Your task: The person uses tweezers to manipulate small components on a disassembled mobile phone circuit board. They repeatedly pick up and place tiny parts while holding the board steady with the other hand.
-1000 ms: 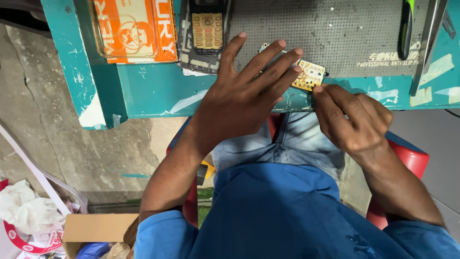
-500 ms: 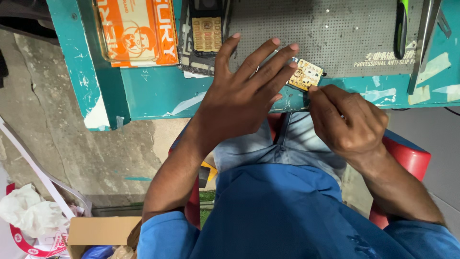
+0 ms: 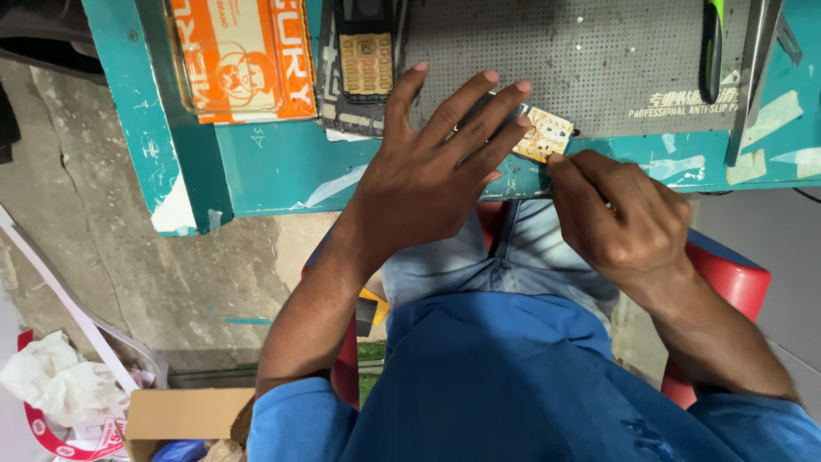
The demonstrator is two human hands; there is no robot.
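Observation:
My left hand [image 3: 428, 171] lies flat at the near edge of a teal workbench [image 3: 274, 167], fingers spread, and its fingertips press down on a small gold circuit board [image 3: 545, 134]. My right hand [image 3: 620, 218] sits just to the right of the board, fingers curled with the thumb and forefinger pinched at the board's lower corner; whatever it pinches is too small to make out. The board rests on a grey perforated mat [image 3: 556, 43].
A phone with a gold keypad board exposed [image 3: 363, 60] lies on the bench left of the mat. An orange box [image 3: 239, 56] sits further left. Tweezers [image 3: 753, 77] and a green-handled tool [image 3: 711, 38] lie at right. A red chair [image 3: 727, 274] is beneath me.
My left hand's fingers have spread a little wider over the board. My right hand has stayed pinched at the board's corner. The view shifted slightly.

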